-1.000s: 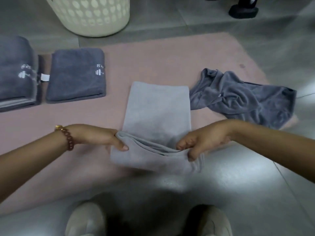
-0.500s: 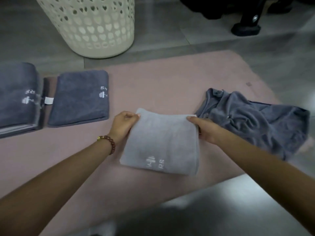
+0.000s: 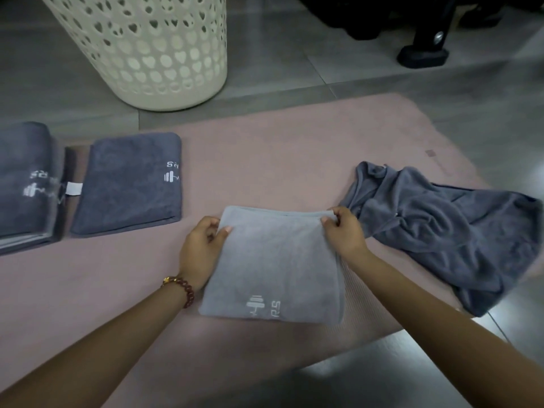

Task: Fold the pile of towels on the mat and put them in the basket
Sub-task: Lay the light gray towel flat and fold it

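Nearest, two bare forearms reach forward over a pink mat (image 3: 265, 160), the left wrist wearing a beaded bracelet (image 3: 184, 288). Between the hands lies a light grey towel (image 3: 276, 266), folded into a rectangle flat on the mat, with a white logo near its close edge. The left hand (image 3: 200, 254) grips the towel's far left corner, thumb on top and fingers curled at the edge. The right hand (image 3: 344, 231) pinches the far right corner, lifting the top layer slightly.

Just right of the right hand, a dark grey towel (image 3: 447, 231) lies crumpled, partly off the mat's right edge onto the tiled floor (image 3: 382, 78). To the left, well apart from the hands, a folded dark towel (image 3: 126, 187) lies flat, and beside it at the frame's edge a stack of folded towels (image 3: 23, 184).

Beyond the mat a cream basket (image 3: 153, 48) with heart-shaped holes stands on the floor. Farther right sits a black stand foot (image 3: 421, 54).
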`<control>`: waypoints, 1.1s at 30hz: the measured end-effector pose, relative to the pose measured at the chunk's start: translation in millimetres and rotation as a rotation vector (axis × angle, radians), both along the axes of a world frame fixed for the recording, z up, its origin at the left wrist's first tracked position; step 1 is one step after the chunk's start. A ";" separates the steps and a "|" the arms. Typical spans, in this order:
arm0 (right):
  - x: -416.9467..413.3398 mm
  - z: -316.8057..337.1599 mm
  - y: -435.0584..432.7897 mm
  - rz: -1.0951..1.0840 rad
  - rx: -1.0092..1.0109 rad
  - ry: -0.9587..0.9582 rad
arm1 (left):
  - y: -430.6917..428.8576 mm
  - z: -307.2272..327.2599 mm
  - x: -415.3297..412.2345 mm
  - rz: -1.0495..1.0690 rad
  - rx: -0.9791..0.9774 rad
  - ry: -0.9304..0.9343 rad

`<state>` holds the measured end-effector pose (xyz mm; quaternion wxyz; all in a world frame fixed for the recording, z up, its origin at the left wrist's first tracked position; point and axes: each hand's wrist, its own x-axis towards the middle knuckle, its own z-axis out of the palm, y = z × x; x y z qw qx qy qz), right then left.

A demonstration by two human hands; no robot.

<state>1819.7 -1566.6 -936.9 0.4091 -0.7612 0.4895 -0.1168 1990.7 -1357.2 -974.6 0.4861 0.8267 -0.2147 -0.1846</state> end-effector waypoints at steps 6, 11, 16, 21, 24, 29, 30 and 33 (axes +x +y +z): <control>-2.3 4.8 4.8 -0.117 0.005 -0.174 | -11.0 7.3 -0.3 0.046 -0.002 -0.097; 4.9 5.0 -5.1 -0.093 0.013 -0.077 | -17.3 10.3 6.0 0.006 0.166 -0.134; 2.1 9.2 3.5 0.005 -0.232 0.136 | -8.9 21.2 -6.5 -0.118 0.228 -0.493; -19.4 9.7 23.5 0.609 -0.751 0.222 | 40.9 6.6 -48.6 -0.566 0.381 -0.681; -39.1 -9.1 21.0 0.766 -0.616 0.444 | 60.8 -9.1 -57.2 -0.610 0.443 -0.680; -39.9 -12.8 18.5 0.725 -0.546 0.519 | 58.9 -4.6 -51.1 -0.622 0.356 -0.569; -37.8 -8.7 19.9 0.725 -0.564 0.516 | 58.2 0.0 -48.2 -0.572 0.315 -0.527; -34.6 5.2 28.6 0.667 -0.659 0.345 | 49.7 12.4 -29.2 -0.222 0.135 -0.263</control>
